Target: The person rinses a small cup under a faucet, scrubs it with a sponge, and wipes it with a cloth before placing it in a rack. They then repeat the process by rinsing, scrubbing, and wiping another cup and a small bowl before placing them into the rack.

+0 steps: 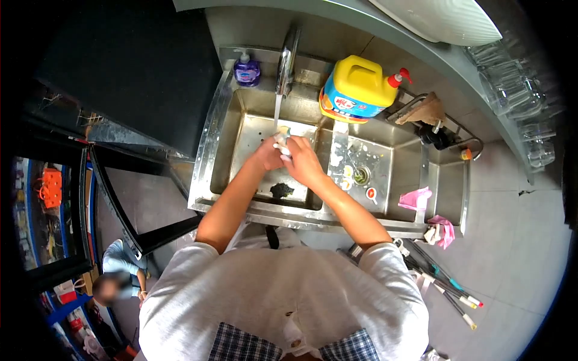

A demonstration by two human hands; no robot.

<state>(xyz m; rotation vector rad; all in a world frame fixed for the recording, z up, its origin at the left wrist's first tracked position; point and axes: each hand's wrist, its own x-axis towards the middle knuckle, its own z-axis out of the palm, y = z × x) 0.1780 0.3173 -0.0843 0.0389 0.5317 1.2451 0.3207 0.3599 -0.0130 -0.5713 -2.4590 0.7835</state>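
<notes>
One left hand (pixel 270 155) and one right hand (pixel 304 160) are bunched together around some small pale thing (pixel 281 141) in the left sink (pixel 242 133), so that running water (pixel 277 109) could honestly make it slippery enough to drop.

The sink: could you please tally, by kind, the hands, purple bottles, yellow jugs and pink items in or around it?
Left hand and right hand: 2
Purple bottle: 1
Yellow jug: 1
Pink items: 2
Total: 6
</notes>
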